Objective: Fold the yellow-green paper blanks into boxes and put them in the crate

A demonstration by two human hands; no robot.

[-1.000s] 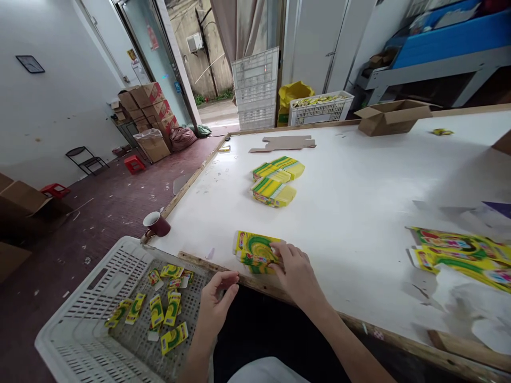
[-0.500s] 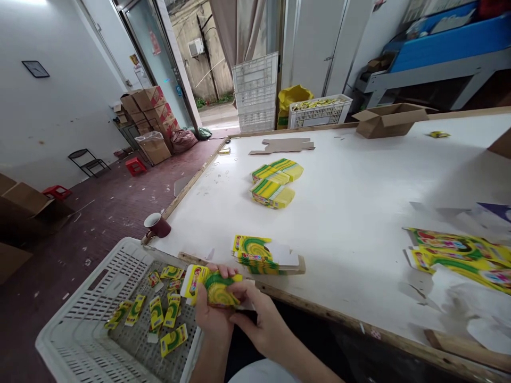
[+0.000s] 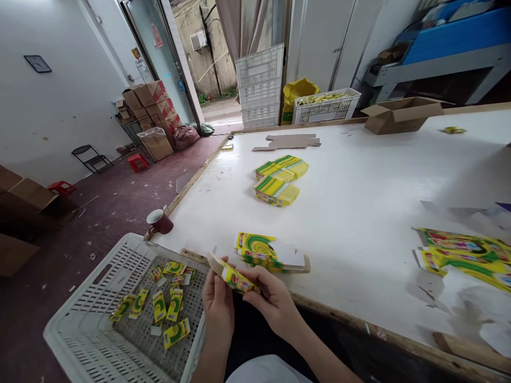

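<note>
Yellow-green carton [image 3: 236, 279] held tilted betw. L hand [image 3: 217, 298] & R hand [image 3: 273, 300], at near edge of white surface [image 3: 351, 213]. Fingers of both pinched in on it, open approx. carton's thickness. Carton stack [image 3: 257, 250] just beyond; crate [image 3: 82, 330] w/ small boxes [image 3: 176, 333] to L.

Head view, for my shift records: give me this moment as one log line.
left hand: holding yellow box | right hand: holding same box | table: stacked boxes beyond hands | basket: loose boxes inside
</note>
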